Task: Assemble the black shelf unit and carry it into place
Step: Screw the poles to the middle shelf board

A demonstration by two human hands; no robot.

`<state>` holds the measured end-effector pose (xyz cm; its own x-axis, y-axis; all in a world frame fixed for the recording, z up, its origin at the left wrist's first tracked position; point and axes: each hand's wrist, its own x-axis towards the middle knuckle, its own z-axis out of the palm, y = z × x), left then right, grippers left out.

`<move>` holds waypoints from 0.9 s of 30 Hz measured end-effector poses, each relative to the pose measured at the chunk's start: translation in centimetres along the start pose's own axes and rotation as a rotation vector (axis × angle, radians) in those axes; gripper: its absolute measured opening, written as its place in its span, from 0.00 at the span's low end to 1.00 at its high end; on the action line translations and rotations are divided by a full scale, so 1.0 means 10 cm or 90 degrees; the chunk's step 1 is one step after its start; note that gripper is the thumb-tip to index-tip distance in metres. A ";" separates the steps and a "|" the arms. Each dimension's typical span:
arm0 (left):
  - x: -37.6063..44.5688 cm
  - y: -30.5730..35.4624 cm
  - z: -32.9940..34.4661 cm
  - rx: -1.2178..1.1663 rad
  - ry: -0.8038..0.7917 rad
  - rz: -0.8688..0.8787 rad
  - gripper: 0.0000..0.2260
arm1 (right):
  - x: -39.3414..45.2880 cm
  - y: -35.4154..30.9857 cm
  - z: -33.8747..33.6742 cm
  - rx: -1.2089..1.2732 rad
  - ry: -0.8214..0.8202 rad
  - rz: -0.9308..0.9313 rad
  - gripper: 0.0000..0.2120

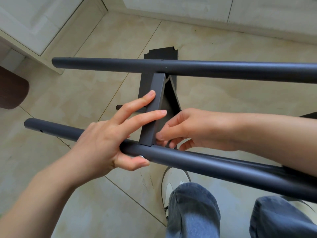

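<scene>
Two black tubes of the shelf unit lie across the view, the far tube (205, 67) and the near tube (197, 160). A black shelf panel (154, 107) stands edge-up between them. My left hand (103, 140) grips the near tube with its thumb hooked underneath, beside a silver screw head (141, 156). Its fingers lie straight along the panel's edge. My right hand (193, 129) pinches its fingertips together at the joint of panel and near tube. Whatever they hold is hidden. A second black panel (161, 53) shows below, past the far tube.
Beige floor tiles lie under the frame. A white cabinet (34, 23) stands at the upper left, a brown mat (12, 90) at the left edge and a white baseboard (223, 19) along the back. My shoe (173, 177) and jeans-clad legs are under the near tube.
</scene>
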<state>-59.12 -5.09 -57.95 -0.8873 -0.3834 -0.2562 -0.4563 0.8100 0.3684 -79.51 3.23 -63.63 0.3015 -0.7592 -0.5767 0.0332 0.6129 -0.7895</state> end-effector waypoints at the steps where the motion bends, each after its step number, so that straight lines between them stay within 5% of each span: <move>1: 0.00 0.00 0.00 0.003 0.001 -0.003 0.37 | -0.04 -0.02 -0.04 -0.032 0.022 0.001 0.06; 11: -0.02 -0.02 0.05 0.024 -0.001 -0.022 0.43 | -0.75 -0.40 -0.32 -0.393 0.278 -0.179 0.04; 15: -0.09 -0.01 0.07 0.020 0.027 -0.024 0.42 | -0.95 -0.44 -0.40 -0.607 0.478 -0.296 0.06; 20: -0.22 0.04 0.19 -0.008 0.080 -0.093 0.32 | -0.97 -0.34 -0.56 -0.804 0.515 -0.132 0.17; 27: -0.25 0.10 0.25 0.026 0.106 -0.137 0.37 | -0.92 -0.32 -0.58 -0.817 0.498 -0.036 0.12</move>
<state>-57.17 -2.18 -59.15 -0.7701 -0.6141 -0.1728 -0.6359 0.7174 0.2845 -87.93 7.04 -57.01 -0.2562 -0.9505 -0.1761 -0.9315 0.2914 -0.2177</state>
